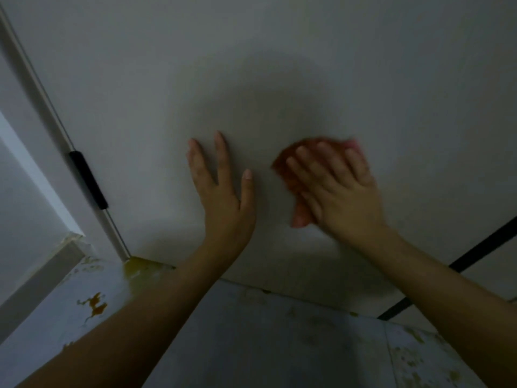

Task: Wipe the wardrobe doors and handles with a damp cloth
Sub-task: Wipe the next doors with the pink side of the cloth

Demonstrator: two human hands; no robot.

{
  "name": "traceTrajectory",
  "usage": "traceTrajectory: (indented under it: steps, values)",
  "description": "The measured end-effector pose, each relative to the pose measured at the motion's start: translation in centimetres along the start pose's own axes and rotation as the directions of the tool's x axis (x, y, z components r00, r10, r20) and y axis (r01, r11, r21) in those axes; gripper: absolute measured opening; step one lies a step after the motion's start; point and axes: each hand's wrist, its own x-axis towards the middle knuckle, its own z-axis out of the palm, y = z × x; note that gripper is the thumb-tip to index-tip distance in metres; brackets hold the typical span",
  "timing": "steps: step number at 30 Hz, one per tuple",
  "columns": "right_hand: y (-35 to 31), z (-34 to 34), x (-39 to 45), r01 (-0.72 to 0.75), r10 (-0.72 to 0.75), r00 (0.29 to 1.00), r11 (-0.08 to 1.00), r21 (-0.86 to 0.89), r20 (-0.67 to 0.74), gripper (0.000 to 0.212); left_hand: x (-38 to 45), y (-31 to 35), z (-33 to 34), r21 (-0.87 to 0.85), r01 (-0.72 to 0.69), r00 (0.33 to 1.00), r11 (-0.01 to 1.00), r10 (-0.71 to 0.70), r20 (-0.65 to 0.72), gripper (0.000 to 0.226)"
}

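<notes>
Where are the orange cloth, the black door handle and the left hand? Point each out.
orange cloth (282, 166), head view, on its left part showing beside the fingers.
black door handle (88, 180), head view, on the middle of the bar.
left hand (223, 203), head view, on the back of the hand.

No text, label, brand, number or sign can be read anywhere in the dim head view.
</notes>
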Motion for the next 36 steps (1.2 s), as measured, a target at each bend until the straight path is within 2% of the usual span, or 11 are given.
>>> traceTrajectory:
  steps: [3, 6, 8, 12, 15, 18, 22, 24, 27, 31, 36]
  values:
    - [2.5, -1.4, 0.7, -0.259, 0.258, 0.964, 0.966, -0.007, -0.068, 0.055, 0.0, -0.1, -0.4, 0.046, -0.024, 0.999, 0.999, 0.023, 0.034, 0.069]
    - [2.9, -1.3, 1.8, -0.366, 0.359, 0.923, 0.93, -0.024, -0.141, 0.053, -0.1, 0.5, 0.1, 0.101, -0.14, 0.989, 0.985, 0.134, 0.061, 0.07]
    - [2.0, -0.4, 1.4, -0.307, 0.303, 0.942, 0.952, -0.004, -0.146, 0.05, -0.5, 1.2, 1.1, 0.112, -0.178, 0.983, 0.978, 0.171, 0.068, 0.069]
    - [-0.6, 1.4, -5.8, 0.032, -0.029, 0.998, 0.998, -0.052, 0.061, 0.054, -1.2, 2.5, 2.8, 0.118, -0.158, 0.987, 0.98, 0.152, 0.055, 0.07]
    - [0.5, 1.2, -8.3, 0.066, -0.059, 0.995, 0.993, -0.094, 0.083, 0.056, -1.1, 2.6, 2.7, 0.161, -0.176, 0.984, 0.971, 0.169, 0.057, 0.07]
    - [3.4, -0.5, -5.8, -0.198, 0.196, 0.98, 0.979, -0.047, -0.032, 0.052, -1.3, 2.7, 2.4, 0.223, -0.267, 0.963, 0.938, 0.252, 0.095, 0.069]
    - [6.0, -1.6, -1.1, -0.472, 0.456, 0.863, 0.881, -0.026, -0.218, 0.049, -1.3, 2.9, 3.1, 0.243, -0.346, 0.938, 0.906, 0.328, 0.115, 0.07]
    - [5.1, -1.1, -1.4, -0.419, 0.409, 0.891, 0.908, -0.011, -0.199, 0.047, -1.4, 2.9, 3.6, 0.261, -0.336, 0.942, 0.905, 0.32, 0.102, 0.072]
    - [2.4, 0.3, -6.7, -0.159, 0.158, 0.987, 0.986, -0.04, -0.028, 0.05, -1.5, 3.2, 4.3, 0.267, -0.315, 0.949, 0.911, 0.306, 0.075, 0.076]
    - [2.0, 1.0, -12.2, 0.013, -0.007, 0.998, 0.995, -0.099, 0.06, 0.059, -1.5, 3.7, 4.3, 0.255, -0.314, 0.949, 0.914, 0.302, 0.087, 0.079]
    - [4.9, -1.2, -6.7, -0.386, 0.384, 0.919, 0.923, 0.001, -0.086, 0.052, -1.4, 3.1, 3.0, 0.24, -0.358, 0.933, 0.902, 0.338, 0.124, 0.074]
